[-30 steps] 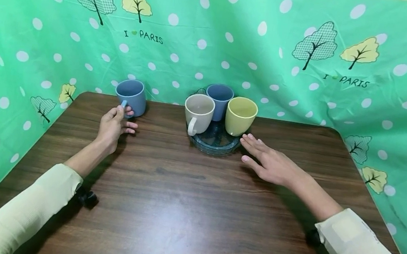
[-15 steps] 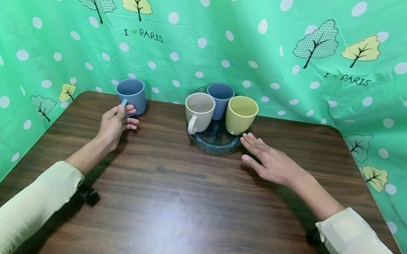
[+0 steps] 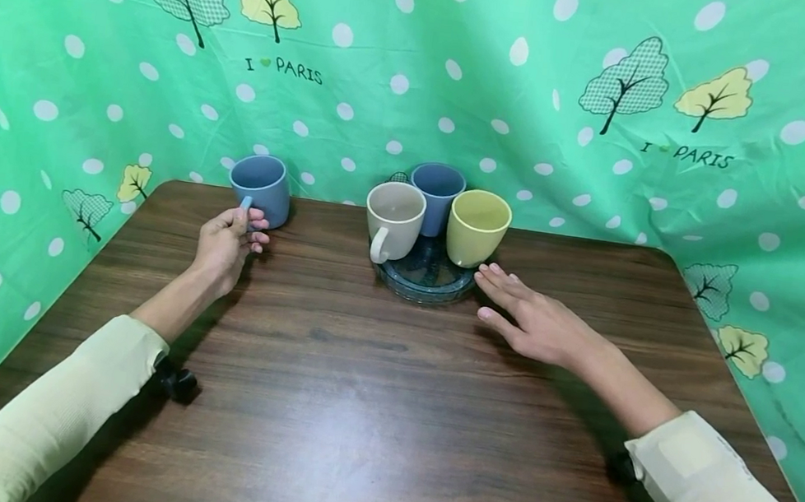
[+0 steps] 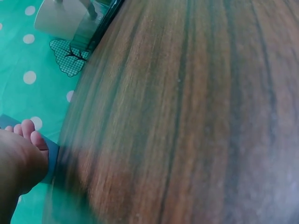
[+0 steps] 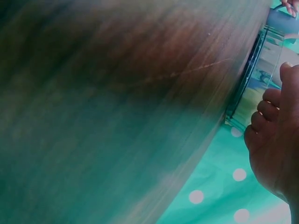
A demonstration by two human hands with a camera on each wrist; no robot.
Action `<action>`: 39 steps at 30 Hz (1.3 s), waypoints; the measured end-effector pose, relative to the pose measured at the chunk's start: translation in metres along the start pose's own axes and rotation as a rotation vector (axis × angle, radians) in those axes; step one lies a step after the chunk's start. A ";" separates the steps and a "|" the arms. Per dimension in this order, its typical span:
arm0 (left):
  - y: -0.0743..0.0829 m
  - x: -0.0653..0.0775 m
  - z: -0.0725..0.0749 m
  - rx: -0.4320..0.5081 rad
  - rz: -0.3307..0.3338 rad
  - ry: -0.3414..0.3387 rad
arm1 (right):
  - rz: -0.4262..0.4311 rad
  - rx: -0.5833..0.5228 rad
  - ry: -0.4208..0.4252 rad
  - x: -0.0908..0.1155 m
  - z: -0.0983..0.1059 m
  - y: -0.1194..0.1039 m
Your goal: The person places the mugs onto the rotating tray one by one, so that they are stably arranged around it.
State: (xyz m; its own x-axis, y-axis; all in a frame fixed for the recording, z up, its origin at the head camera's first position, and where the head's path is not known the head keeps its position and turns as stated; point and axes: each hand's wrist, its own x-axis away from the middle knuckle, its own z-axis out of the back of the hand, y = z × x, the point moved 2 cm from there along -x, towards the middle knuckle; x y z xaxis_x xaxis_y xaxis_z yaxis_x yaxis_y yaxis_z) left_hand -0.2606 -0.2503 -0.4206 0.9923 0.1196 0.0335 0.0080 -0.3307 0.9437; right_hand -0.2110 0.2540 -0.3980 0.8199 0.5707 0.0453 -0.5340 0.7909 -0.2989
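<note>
At the back left of the table a blue mug stands upright, and my left hand pinches its handle between thumb and fingers. In the left wrist view that hand covers most of the mug. A round clear glass dish stands at the back middle, bearing a white mug, a second blue cup behind and a yellow cup. My right hand lies with straight fingers at the dish's right side; whether the fingertips touch the glass I cannot tell.
The dark wooden table runs to a back edge close behind the mugs. A green dotted cloth with printed trees hangs behind and along both sides. A black wrist mount hangs under the left cuff.
My left hand's lower fingers have curled in slightly at the mug handle. The mugs and my right hand look essentially unmoved; the view has tilted very slightly.
</note>
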 end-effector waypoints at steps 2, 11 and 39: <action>-0.001 0.000 0.000 -0.007 -0.005 0.008 | 0.003 -0.003 0.000 0.000 0.000 0.000; -0.006 0.000 0.003 0.030 -0.035 0.009 | 0.012 -0.008 -0.004 0.000 -0.001 -0.001; 0.004 0.018 -0.008 0.075 -0.015 -0.073 | 0.025 -0.007 0.002 0.002 -0.002 -0.003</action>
State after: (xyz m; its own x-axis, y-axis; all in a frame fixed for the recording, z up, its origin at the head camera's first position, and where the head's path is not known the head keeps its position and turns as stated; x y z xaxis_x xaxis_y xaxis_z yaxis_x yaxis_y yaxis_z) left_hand -0.2440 -0.2419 -0.4131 0.9983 0.0572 -0.0070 0.0293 -0.3985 0.9167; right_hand -0.2074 0.2522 -0.3984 0.8067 0.5899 0.0362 -0.5529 0.7749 -0.3063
